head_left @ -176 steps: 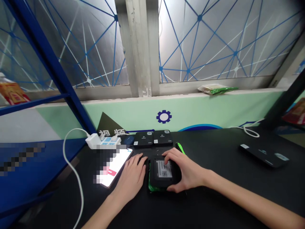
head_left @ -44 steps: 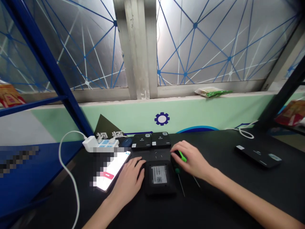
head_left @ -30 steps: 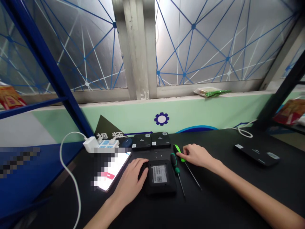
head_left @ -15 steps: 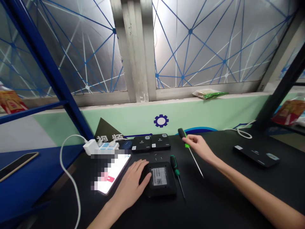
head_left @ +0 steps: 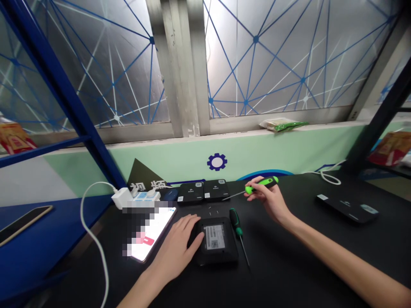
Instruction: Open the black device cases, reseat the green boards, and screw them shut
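The black case (head_left: 221, 253) lies flat on the black table (head_left: 289, 269), with its printed label (head_left: 215, 237) facing up. The left hand (head_left: 180, 239) is palm down with fingers extended, holding nothing in its grasp; its thumb and fingertips meet the left side of the case. The right hand (head_left: 271, 201) grips the lime-green screwdriver (head_left: 262, 185) by the handle, above the table on the far right side of the case. The shaft points left; its tip is near the right one of two black boxes (head_left: 191, 193), which sit side by side at the far edge.

The dark green screwdriver (head_left: 235, 218) lies just right of the case, shaft toward the near side. Small pale pieces (head_left: 210, 208) lie just beyond the case; they appear to be screws, but are too small to confirm. A lit phone (head_left: 160, 229) lies left of the left hand.
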A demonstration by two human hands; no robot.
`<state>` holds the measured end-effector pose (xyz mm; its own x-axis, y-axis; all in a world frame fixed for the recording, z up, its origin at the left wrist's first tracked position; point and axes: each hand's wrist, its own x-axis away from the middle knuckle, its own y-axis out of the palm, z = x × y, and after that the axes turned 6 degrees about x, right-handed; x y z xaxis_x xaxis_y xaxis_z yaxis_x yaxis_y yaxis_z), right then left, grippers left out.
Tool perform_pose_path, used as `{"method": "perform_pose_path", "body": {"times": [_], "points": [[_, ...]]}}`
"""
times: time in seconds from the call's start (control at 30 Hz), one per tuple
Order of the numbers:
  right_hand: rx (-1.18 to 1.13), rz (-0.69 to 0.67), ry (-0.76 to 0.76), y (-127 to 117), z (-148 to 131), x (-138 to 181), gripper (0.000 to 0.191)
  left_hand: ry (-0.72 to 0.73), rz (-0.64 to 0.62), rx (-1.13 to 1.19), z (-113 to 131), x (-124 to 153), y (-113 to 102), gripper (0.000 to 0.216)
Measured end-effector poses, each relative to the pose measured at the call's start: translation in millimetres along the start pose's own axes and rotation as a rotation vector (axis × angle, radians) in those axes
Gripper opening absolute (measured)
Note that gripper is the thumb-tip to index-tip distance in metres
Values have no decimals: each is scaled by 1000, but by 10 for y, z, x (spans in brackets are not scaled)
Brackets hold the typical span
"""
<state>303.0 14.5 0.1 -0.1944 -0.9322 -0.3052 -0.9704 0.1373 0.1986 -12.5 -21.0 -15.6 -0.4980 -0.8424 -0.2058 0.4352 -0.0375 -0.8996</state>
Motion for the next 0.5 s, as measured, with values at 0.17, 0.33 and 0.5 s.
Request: {"method": "perform_pose_path", "body": {"times": [0.17,0.33,0.5], "points": [[32,-59,60,91,62,68,33,-3,-13,6,10,3,-11,46],[71,-88,86,128,106,97,36,-44,-58,22,33,-5,-29,49],[88,-103,112,149,120,107,41,-58,-74,30,48,-9,-37,50]]}}
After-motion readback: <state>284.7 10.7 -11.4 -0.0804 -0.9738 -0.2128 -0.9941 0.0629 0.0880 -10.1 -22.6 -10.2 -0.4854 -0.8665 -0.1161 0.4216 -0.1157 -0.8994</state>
